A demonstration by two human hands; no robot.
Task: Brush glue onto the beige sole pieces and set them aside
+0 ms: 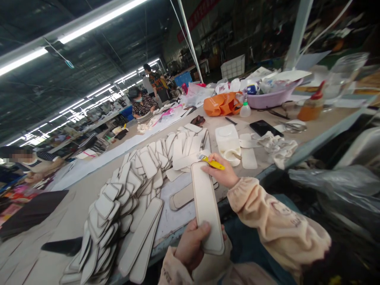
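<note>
My left hand grips the lower end of a long white strap-like panel with rounded corners and a tan edge, thumb on its face. At the panel's upper end, my right hand is closed around a yellow-handled brush, its fingertips touching the panel. The brush's bristle end points left, over the pile. A big heap of similar white panels spreads across the table to the left. Two longer panels lie at the near edge, and a few more rest behind the held one.
A cut white plastic jug, crumpled cloth, a black phone, an orange bag and a purple basin sit on the table. A glue bottle stands at right. Other people work at the far side.
</note>
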